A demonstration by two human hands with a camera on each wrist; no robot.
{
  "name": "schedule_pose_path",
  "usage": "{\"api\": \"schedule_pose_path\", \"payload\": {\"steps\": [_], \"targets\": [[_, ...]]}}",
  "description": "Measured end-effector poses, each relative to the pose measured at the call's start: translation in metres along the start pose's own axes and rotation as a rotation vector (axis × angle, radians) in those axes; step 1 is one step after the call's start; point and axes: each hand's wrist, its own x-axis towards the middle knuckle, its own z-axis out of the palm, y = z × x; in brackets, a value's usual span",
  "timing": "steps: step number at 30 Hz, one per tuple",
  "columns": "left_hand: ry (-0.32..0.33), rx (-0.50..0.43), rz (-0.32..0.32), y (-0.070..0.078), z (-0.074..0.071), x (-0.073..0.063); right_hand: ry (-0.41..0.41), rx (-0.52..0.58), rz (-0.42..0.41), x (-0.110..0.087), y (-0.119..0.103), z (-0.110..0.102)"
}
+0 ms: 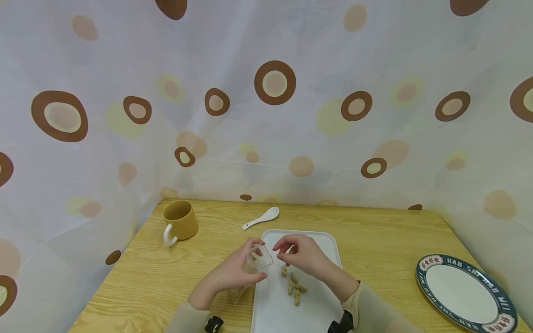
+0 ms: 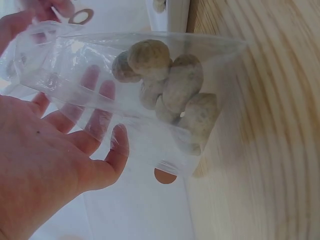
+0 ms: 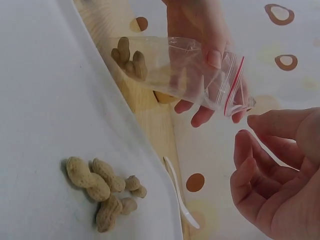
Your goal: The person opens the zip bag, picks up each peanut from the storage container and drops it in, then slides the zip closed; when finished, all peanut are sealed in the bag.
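A clear zip bag (image 3: pixel 192 75) with a red stripe near its mouth is held by my left hand (image 1: pixel 231 273), the thumb on one side and the fingers on the other. Several unshelled peanuts (image 2: pixel 185 82) lie at the bag's bottom, low over the wooden table. Its mouth stands apart, facing my right hand (image 1: pixel 306 256). That hand hovers over the white tray (image 1: pixel 312 307), close to the mouth, its fingers loosely bent around nothing. More peanuts (image 3: pixel 107 212) lie in a small group on the tray below it.
A white spoon (image 1: pixel 262 218) lies behind the tray. At the back left stands a mustard mug (image 1: pixel 185 224) with a white handle. A plate with a dark patterned rim (image 1: pixel 430 296) lies at the right edge. A spotted curtain (image 1: pixel 233 138) hangs behind the table.
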Motion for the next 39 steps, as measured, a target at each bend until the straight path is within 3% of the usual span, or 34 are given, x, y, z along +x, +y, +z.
{"api": "schedule_pose_path", "payload": {"steps": [10, 20, 33, 39], "targets": [[0.01, -0.002, -0.006, -0.005, -0.002, 0.0, 0.009, -0.022, 0.063, -0.001, 0.027, -0.008], [0.011, -0.002, -0.001, -0.003, -0.003, -0.001, 0.015, -0.069, 0.185, 0.002, 0.042, -0.01], [0.009, -0.009, -0.019, -0.003, -0.005, 0.0, -0.094, -0.103, 0.204, 0.013, 0.051, 0.001], [0.014, -0.002, -0.019, -0.002, -0.005, -0.001, -0.15, -0.148, 0.174, 0.011, 0.054, 0.005]]}}
